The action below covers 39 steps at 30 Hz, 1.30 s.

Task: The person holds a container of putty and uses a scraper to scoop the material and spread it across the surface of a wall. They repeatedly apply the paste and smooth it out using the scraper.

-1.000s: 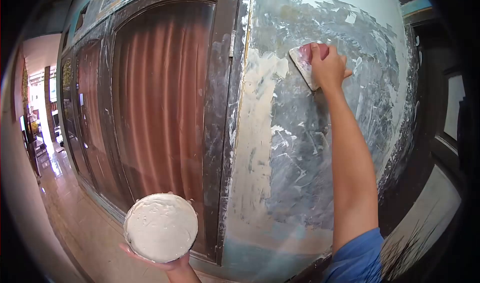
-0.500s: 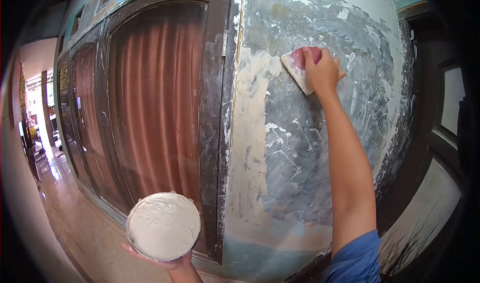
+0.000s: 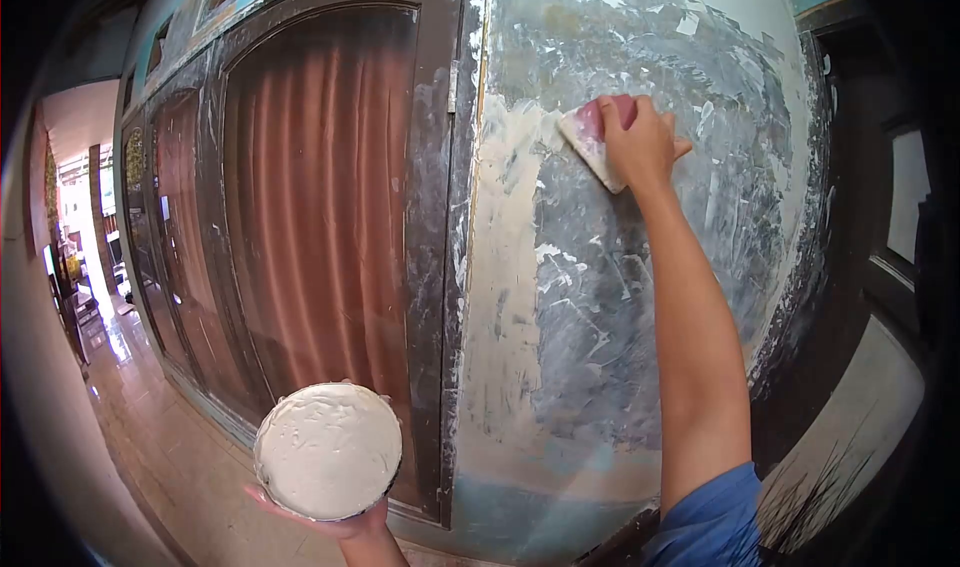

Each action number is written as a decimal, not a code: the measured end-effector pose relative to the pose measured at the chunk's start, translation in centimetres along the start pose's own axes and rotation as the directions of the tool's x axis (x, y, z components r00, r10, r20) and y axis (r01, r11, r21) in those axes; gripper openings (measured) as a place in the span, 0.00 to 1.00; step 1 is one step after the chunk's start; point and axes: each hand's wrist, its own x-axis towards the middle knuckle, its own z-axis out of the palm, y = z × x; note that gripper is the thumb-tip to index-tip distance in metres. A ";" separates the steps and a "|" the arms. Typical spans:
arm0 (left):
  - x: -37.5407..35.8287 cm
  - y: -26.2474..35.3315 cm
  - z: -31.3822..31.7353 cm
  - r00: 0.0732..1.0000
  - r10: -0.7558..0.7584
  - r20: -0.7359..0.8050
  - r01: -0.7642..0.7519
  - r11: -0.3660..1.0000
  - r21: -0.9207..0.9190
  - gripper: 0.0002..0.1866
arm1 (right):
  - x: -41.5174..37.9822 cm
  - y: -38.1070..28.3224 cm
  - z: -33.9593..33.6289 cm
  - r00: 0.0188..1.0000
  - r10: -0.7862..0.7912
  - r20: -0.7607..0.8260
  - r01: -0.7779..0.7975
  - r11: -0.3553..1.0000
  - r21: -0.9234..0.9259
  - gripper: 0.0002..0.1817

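Note:
My right hand (image 3: 640,142) is closed around a pink putty spreader (image 3: 590,152), its wide blade smeared with off-white putty. The blade's edge is at the patchy grey wall (image 3: 620,297), left of my fingers. A band of cream putty (image 3: 503,297) runs down the wall's left side, close to the door frame. Low in the view, my left hand (image 3: 350,527) holds up a round tub of putty (image 3: 328,452) from beneath, with fingertips showing at its far rim. The putty fills the tub nearly to the rim, its surface ridged.
Left of the wall stands a dark wooden door frame (image 3: 428,267) with glass and a reddish-brown curtain (image 3: 320,227) behind it. Another dark door (image 3: 860,257) is at the right. A tiled floor (image 3: 140,397) leads toward a bright opening at far left.
The spreader has shifted slightly left and down across the wall in my right hand. My left hand and the tub stay almost where they were; the view has turned a little.

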 end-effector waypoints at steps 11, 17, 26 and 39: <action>0.2 -0.6 1.3 1.000 0.024 -0.015 -0.024 1.000 0.006 0.48 | 1.1 0.5 -0.2 0.996 0.063 -0.061 -0.064 0.998 -0.015 0.29; 0.6 -0.8 1.9 0.979 -0.014 0.203 0.017 1.000 -0.013 0.49 | -0.2 -0.1 0.9 0.985 -0.174 0.011 0.174 0.985 -0.013 0.29; 1.0 0.0 0.6 0.972 -0.027 0.233 0.047 0.996 -0.079 0.52 | 1.7 1.0 0.7 0.990 -0.015 -0.142 -0.001 0.994 -0.109 0.29; 1.2 -1.2 1.8 0.999 -0.026 0.025 0.027 1.000 -0.003 0.53 | 2.9 2.9 -0.9 0.993 0.078 -0.083 -0.084 0.994 -0.073 0.31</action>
